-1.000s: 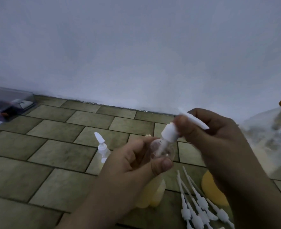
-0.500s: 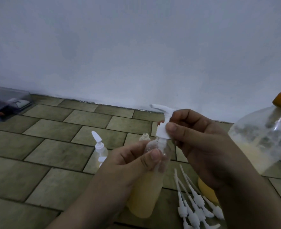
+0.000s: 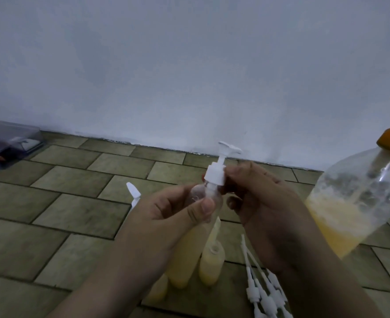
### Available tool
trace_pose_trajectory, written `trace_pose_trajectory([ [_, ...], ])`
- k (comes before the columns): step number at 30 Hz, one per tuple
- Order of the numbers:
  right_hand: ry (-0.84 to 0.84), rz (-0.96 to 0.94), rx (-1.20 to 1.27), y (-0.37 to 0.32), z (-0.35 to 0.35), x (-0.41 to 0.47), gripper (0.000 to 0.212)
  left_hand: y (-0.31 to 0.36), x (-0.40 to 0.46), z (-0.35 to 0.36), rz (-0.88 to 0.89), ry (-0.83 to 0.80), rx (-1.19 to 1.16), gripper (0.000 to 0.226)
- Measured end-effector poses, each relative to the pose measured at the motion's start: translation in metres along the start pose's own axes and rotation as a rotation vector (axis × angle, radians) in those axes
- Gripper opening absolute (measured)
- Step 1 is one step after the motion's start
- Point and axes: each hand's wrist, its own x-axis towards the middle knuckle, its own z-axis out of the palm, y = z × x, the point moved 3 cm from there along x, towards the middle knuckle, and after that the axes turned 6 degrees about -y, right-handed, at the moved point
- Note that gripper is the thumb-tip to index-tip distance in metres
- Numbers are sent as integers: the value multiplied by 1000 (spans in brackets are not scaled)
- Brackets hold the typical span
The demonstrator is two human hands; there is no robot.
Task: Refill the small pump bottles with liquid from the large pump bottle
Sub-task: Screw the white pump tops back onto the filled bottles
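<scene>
Capping step: left hand (image 3: 166,216) grips small bottle (image 3: 206,198), right hand (image 3: 256,198) pinches pump cap (image 3: 215,175); next, twist tight.

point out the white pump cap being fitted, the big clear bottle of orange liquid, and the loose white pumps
white pump cap (image 3: 214,176), head view, ribbed collar
big clear bottle (image 3: 359,193), head view, clear wall
loose white pumps (image 3: 266,299), head view, a collar

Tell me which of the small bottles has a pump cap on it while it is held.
The small bottle held by the left hand; the right hand grips its white pump cap. The open bottle below has none.
</scene>
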Motion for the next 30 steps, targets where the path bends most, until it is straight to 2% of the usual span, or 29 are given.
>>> trace_pose_trajectory([
  [2,1,-9,29,-2,-1,2,13,0,-1,1,-8,-9,-8,32],
  [6,-25,-19,181,-5,2,1,19,-1,-3,0,-18,13,-14,31],
  [11,-106,29,78,-2,1,3,20,-3,-3,2,-80,-23,-95,31],
  [13,-102,45,111,0,-1,3,14,-5,-3,3,-104,-33,-131,34],
  [17,-115,35,134,-3,-1,1,29,-7,-4,9,-148,-62,-243,31],
  [20,-112,65,120,-4,-3,2,17,-8,-4,8,-160,-74,-279,32],
  [21,-97,59,132,-4,-3,2,21,-8,-4,9,-155,-88,-283,35],
  [23,-98,42,140,-4,-4,2,40,-7,-5,11,-140,-106,-296,35],
  [25,-141,54,155,-4,-4,2,47,-7,-5,12,-143,-107,-310,33],
  [28,-153,71,154,-3,-4,0,42,-7,-5,11,-142,-113,-279,33],
  [30,-103,60,109,-1,-3,-1,36,-7,-5,10,-124,-104,-209,36],
])
